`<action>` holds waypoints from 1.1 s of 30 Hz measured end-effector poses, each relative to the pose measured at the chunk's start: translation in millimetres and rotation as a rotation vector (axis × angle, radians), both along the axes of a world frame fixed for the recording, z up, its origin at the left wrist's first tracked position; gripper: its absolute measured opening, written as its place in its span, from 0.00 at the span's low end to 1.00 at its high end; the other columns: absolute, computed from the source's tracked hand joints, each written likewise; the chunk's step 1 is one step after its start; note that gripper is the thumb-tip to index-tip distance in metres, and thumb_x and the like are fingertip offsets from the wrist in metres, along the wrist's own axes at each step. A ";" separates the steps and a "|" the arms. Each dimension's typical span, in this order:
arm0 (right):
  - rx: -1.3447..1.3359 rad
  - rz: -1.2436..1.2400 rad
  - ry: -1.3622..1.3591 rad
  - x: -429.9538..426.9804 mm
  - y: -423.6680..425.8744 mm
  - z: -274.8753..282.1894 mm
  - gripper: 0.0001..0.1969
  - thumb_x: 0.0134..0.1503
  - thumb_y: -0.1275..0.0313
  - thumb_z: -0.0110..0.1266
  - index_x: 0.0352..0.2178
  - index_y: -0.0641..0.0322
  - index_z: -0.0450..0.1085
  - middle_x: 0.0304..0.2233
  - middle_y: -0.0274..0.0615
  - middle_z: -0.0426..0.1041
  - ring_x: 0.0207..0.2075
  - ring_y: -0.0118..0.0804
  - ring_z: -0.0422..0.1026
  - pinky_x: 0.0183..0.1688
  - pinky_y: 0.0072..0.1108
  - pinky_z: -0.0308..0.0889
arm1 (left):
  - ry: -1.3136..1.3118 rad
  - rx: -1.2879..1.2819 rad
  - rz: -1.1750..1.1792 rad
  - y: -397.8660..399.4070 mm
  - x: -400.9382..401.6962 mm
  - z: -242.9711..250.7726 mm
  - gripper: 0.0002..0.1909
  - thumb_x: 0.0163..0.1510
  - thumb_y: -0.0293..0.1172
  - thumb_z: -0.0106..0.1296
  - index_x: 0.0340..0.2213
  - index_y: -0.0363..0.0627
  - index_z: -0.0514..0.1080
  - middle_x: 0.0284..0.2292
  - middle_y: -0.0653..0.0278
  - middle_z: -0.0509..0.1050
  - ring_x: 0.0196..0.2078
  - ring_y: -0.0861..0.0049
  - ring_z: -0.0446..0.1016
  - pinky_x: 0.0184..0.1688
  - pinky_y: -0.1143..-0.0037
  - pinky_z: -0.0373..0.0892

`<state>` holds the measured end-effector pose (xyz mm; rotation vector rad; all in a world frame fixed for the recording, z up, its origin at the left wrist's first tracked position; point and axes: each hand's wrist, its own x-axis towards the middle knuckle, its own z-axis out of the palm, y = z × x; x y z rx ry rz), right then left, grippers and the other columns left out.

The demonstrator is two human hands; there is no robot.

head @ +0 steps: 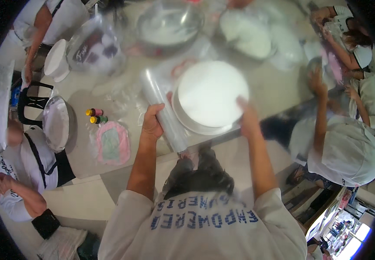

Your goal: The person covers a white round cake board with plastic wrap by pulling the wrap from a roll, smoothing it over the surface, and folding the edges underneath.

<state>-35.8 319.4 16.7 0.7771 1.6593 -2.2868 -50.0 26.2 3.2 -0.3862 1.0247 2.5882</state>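
A white round cake turntable (213, 94) is right in front of me near the table's front edge, its top blurred by haze. On its right side my right hand (250, 118) grips the rim, thumb over the top; this hand is blurred. My left hand (153, 123) is wrapped around a roll of clear plastic film (164, 110), which leans beside the turntable's left side. Some left fingertips show between roll and turntable. Whether the turntable rests fully on the table cannot be told.
On the table (115, 94) are two small yellow-capped bottles (95, 112), a pink-and-green piece in plastic (113, 143), a metal bowl (57, 123), another white stand (56, 61) and a bag with contents (96, 48). Bowls (169, 24) stand at the back. People (340, 143) work on both sides.
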 end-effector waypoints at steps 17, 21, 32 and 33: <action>0.854 0.072 0.176 12.4 -9.2 -13.8 0.35 0.45 0.52 0.55 0.45 0.74 0.63 0.42 0.60 0.67 0.47 0.49 0.65 0.49 0.30 0.58 | -0.099 -0.307 -0.073 12.8 4.8 17.4 0.22 0.45 0.36 0.49 0.39 0.34 0.64 0.35 0.54 0.70 0.37 0.66 0.70 0.40 0.68 0.68; 0.949 0.131 0.215 18.5 -8.6 -7.1 0.35 0.44 0.51 0.55 0.45 0.72 0.64 0.42 0.63 0.67 0.48 0.53 0.63 0.50 0.33 0.57 | -0.156 -0.378 -0.128 10.9 3.8 19.9 0.22 0.45 0.37 0.49 0.39 0.34 0.64 0.35 0.54 0.70 0.37 0.66 0.70 0.40 0.68 0.67; 0.763 0.149 0.114 17.8 5.0 -16.5 0.34 0.44 0.51 0.56 0.47 0.65 0.63 0.42 0.56 0.68 0.42 0.45 0.68 0.46 0.28 0.61 | -0.144 -0.280 0.066 10.8 4.7 37.5 0.23 0.45 0.36 0.46 0.39 0.29 0.63 0.37 0.50 0.68 0.42 0.62 0.68 0.50 0.68 0.64; 0.771 0.110 0.109 18.7 4.4 -19.4 0.31 0.45 0.53 0.56 0.46 0.64 0.64 0.41 0.53 0.69 0.41 0.42 0.68 0.44 0.27 0.62 | -0.142 -0.279 0.064 6.2 6.5 40.2 0.23 0.45 0.36 0.46 0.39 0.29 0.63 0.37 0.50 0.68 0.42 0.62 0.68 0.50 0.68 0.64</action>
